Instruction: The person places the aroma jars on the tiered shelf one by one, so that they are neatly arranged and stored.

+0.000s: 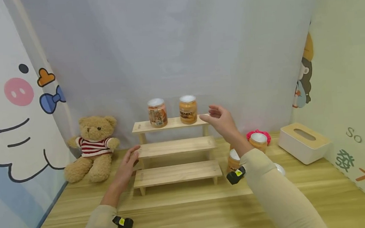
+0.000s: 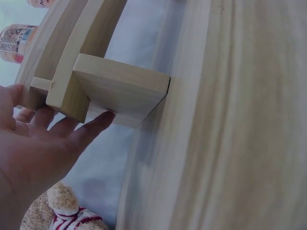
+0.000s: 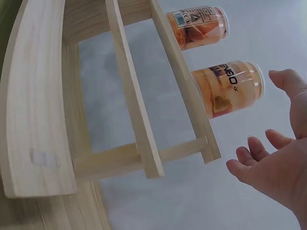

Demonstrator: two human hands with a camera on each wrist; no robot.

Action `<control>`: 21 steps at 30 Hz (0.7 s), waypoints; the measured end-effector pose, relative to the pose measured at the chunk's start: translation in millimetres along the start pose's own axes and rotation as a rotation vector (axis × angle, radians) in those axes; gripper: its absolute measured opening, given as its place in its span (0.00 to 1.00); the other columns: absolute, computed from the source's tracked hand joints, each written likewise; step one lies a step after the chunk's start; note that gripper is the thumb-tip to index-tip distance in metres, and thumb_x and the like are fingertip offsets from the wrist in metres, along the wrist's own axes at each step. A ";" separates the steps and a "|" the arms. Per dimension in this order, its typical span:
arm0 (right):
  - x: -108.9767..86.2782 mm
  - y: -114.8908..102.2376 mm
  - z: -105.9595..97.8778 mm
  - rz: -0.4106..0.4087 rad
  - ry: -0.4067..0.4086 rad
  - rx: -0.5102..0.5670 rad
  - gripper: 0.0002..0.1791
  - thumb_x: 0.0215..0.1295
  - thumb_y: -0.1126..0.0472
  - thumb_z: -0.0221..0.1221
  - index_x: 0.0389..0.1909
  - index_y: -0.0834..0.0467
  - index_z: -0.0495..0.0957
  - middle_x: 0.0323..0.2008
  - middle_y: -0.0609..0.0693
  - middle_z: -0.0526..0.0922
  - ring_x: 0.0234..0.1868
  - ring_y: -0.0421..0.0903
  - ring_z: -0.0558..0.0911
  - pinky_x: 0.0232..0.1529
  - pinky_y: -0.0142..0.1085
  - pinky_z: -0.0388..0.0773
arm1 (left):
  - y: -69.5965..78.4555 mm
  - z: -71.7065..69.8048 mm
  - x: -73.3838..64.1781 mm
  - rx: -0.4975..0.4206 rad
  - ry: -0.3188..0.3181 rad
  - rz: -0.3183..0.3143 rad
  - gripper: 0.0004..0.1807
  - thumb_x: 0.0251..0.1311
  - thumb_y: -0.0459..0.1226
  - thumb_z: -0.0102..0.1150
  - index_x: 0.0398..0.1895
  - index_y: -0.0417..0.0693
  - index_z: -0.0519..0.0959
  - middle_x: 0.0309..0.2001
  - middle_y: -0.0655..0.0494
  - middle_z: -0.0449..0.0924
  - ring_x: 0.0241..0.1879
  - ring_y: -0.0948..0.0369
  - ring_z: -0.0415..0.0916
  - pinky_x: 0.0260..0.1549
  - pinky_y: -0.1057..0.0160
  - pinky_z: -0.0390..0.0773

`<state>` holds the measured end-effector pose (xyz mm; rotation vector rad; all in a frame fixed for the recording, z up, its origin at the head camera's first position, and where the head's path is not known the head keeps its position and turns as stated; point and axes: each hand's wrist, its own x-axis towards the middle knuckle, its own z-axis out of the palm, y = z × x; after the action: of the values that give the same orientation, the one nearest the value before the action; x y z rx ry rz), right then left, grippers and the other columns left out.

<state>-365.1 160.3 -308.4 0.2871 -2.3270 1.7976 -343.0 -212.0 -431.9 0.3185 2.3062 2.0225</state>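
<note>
A three-tier wooden shelf stand (image 1: 176, 147) stands on the table with two white-lidded jars of orange fruit on its top tier. The left jar (image 1: 157, 114) shows its small-print label; the right jar (image 1: 188, 111) shows large dark lettering. My left hand (image 1: 127, 168) touches the stand's left side, its fingers extended along the tier ends in the left wrist view. Beside the top tier's right end, my right hand (image 1: 222, 122) is held with thumb and fingers spread, holding nothing. In the right wrist view a gap shows between this hand (image 3: 273, 167) and the right jar (image 3: 230, 90).
More white-lidded jars (image 1: 258, 141) stand right of the stand, partly hidden by my right forearm. A pink scrunchie (image 1: 268, 136) lies behind them. A tissue box (image 1: 304, 143) sits farther right. A teddy bear (image 1: 95, 149) sits on the left, and a curtain hangs behind.
</note>
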 end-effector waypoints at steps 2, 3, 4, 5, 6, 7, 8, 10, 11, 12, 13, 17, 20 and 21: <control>-6.8 3.1 -5.6 -0.004 -0.003 0.007 0.42 0.64 0.46 0.67 0.73 0.58 0.63 0.67 0.57 0.69 0.69 0.55 0.67 0.67 0.47 0.65 | 1.2 -2.3 -1.4 0.008 0.003 0.000 0.32 0.78 0.56 0.36 0.79 0.55 0.53 0.80 0.44 0.40 0.76 0.39 0.42 0.63 0.27 0.52; -10.2 4.9 -8.4 -0.005 -0.001 0.002 0.42 0.64 0.46 0.67 0.73 0.58 0.63 0.67 0.57 0.69 0.69 0.55 0.67 0.67 0.48 0.66 | 1.8 -3.1 -2.0 0.010 0.005 -0.002 0.32 0.78 0.56 0.36 0.78 0.55 0.53 0.79 0.44 0.40 0.76 0.39 0.42 0.63 0.28 0.53; -13.5 6.9 -11.6 -0.006 0.002 -0.009 0.42 0.64 0.46 0.67 0.73 0.58 0.63 0.67 0.57 0.69 0.69 0.55 0.67 0.67 0.48 0.65 | 2.4 -3.5 -2.6 0.011 0.004 -0.003 0.32 0.78 0.56 0.36 0.79 0.55 0.53 0.80 0.44 0.40 0.76 0.39 0.42 0.63 0.28 0.53; -17.0 9.0 -14.7 -0.009 0.008 -0.019 0.42 0.64 0.46 0.68 0.73 0.58 0.63 0.67 0.57 0.69 0.69 0.55 0.67 0.67 0.48 0.65 | 2.9 -3.8 -2.9 0.013 0.003 -0.005 0.32 0.78 0.56 0.36 0.79 0.55 0.53 0.80 0.45 0.40 0.76 0.39 0.43 0.63 0.28 0.53; -20.5 10.9 -17.8 -0.015 0.012 -0.034 0.41 0.64 0.46 0.68 0.73 0.59 0.63 0.67 0.57 0.69 0.69 0.55 0.67 0.67 0.48 0.65 | 3.3 -4.0 -3.2 0.013 0.000 -0.004 0.33 0.78 0.57 0.36 0.79 0.55 0.53 0.80 0.44 0.40 0.76 0.39 0.43 0.63 0.28 0.53; -24.4 12.6 -20.7 -0.021 0.018 -0.050 0.41 0.64 0.47 0.68 0.72 0.59 0.64 0.67 0.58 0.70 0.69 0.55 0.67 0.67 0.48 0.65 | 3.4 -4.4 -3.4 0.012 -0.001 -0.004 0.33 0.78 0.57 0.36 0.79 0.55 0.52 0.80 0.44 0.40 0.76 0.39 0.43 0.63 0.28 0.53; -28.3 14.6 -23.6 -0.030 0.020 -0.074 0.41 0.64 0.48 0.68 0.72 0.61 0.64 0.67 0.59 0.70 0.68 0.56 0.68 0.68 0.49 0.64 | 3.8 -4.7 -3.6 0.010 -0.001 -0.004 0.33 0.78 0.57 0.36 0.79 0.55 0.52 0.80 0.44 0.41 0.76 0.39 0.43 0.63 0.28 0.53; -35.7 17.8 -28.4 -0.041 0.020 -0.118 0.40 0.64 0.50 0.68 0.71 0.62 0.64 0.66 0.60 0.71 0.67 0.57 0.68 0.68 0.50 0.64 | 4.2 -5.5 -4.1 0.005 0.000 -0.003 0.33 0.78 0.56 0.36 0.79 0.55 0.53 0.79 0.44 0.41 0.76 0.39 0.42 0.64 0.28 0.53; -39.5 19.0 -30.6 -0.044 0.020 -0.143 0.40 0.64 0.50 0.68 0.71 0.63 0.65 0.66 0.61 0.71 0.67 0.57 0.69 0.68 0.51 0.63 | 4.3 -6.1 -4.2 0.004 0.001 -0.002 0.33 0.78 0.56 0.36 0.79 0.55 0.52 0.79 0.44 0.41 0.76 0.39 0.42 0.64 0.28 0.53; -43.2 20.2 -33.1 -0.044 0.016 -0.171 0.40 0.64 0.50 0.68 0.70 0.64 0.65 0.66 0.61 0.71 0.67 0.57 0.69 0.68 0.51 0.63 | 4.6 -6.6 -4.3 0.003 0.001 -0.001 0.32 0.78 0.56 0.36 0.79 0.55 0.52 0.79 0.44 0.41 0.76 0.39 0.42 0.64 0.28 0.53; -46.6 21.5 -35.8 -0.048 0.012 -0.201 0.40 0.64 0.50 0.68 0.70 0.64 0.65 0.65 0.62 0.72 0.66 0.58 0.69 0.68 0.52 0.63 | 4.7 -7.0 -4.3 0.002 0.002 0.000 0.32 0.78 0.56 0.36 0.79 0.55 0.52 0.79 0.44 0.41 0.76 0.39 0.42 0.64 0.28 0.53; -59.8 26.1 -50.1 -0.068 0.009 -0.311 0.40 0.63 0.49 0.69 0.69 0.65 0.66 0.64 0.63 0.73 0.66 0.60 0.70 0.67 0.53 0.64 | 4.9 -6.1 -3.1 -0.003 -0.001 -0.001 0.32 0.78 0.56 0.36 0.79 0.54 0.53 0.79 0.45 0.40 0.76 0.39 0.42 0.64 0.29 0.53; -69.4 31.7 -63.3 -0.084 0.013 -0.363 0.40 0.64 0.49 0.68 0.69 0.67 0.65 0.64 0.65 0.72 0.65 0.61 0.69 0.66 0.55 0.64 | 4.1 -3.6 -1.3 -0.008 -0.001 -0.006 0.32 0.78 0.56 0.37 0.78 0.54 0.54 0.79 0.44 0.41 0.76 0.39 0.42 0.64 0.29 0.54; -72.6 33.7 -67.7 -0.085 0.016 -0.372 0.40 0.64 0.49 0.67 0.69 0.67 0.65 0.64 0.66 0.72 0.65 0.62 0.70 0.66 0.55 0.65 | 3.8 -2.6 -0.8 -0.008 -0.001 -0.005 0.32 0.78 0.56 0.37 0.78 0.53 0.54 0.79 0.44 0.41 0.76 0.39 0.42 0.64 0.29 0.54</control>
<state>-302.1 236.9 -342.1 0.3059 -2.5316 1.2891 -342.2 -214.3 -427.9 0.3125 2.2955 2.0280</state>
